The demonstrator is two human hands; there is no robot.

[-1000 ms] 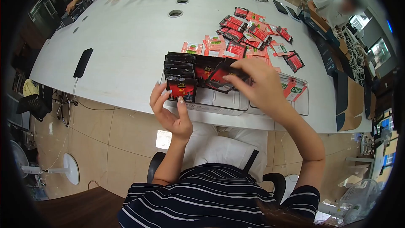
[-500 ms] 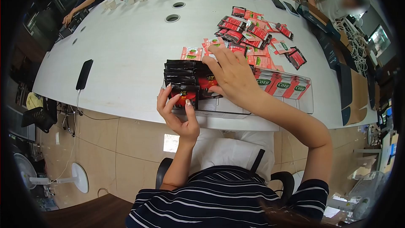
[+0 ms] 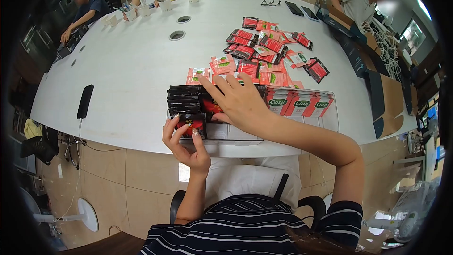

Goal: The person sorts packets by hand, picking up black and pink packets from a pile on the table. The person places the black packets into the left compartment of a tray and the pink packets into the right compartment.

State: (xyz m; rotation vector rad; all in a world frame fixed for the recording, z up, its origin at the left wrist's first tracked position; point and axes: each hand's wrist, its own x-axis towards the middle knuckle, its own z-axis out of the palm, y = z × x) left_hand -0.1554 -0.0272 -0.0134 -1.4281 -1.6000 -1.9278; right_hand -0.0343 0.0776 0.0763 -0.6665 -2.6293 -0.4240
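Note:
A clear plastic tray (image 3: 337, 113) at the table's near edge holds upright sachets in columns. My left hand (image 3: 191, 148) pinches a black sachet (image 3: 191, 123) with red print at the front of the left column, thumb on its face. Behind it stands a row of black sachets (image 3: 184, 97). My right hand (image 3: 243, 106) arches over the neighbouring column, fingers over the back and thumb at the front, around black sachets with red print (image 3: 211, 105); the palm partly hides them. Right of that hand stand red-pink Cozy sachets (image 3: 298, 105) in the same tray.
Loose red, pink and black sachets (image 3: 264, 49) lie piled behind the tray. Phones (image 3: 295, 8), glasses (image 3: 270, 3) and cups of pens (image 3: 165, 4) sit farther back. A charging phone (image 3: 85, 101) lies left; open cardboard boxes (image 3: 389, 99) stand right. Other people sit around the table.
The whole view has shifted, so the table and tray appear lower and farther left. Both hands keep nearly the same places at the black sachets.

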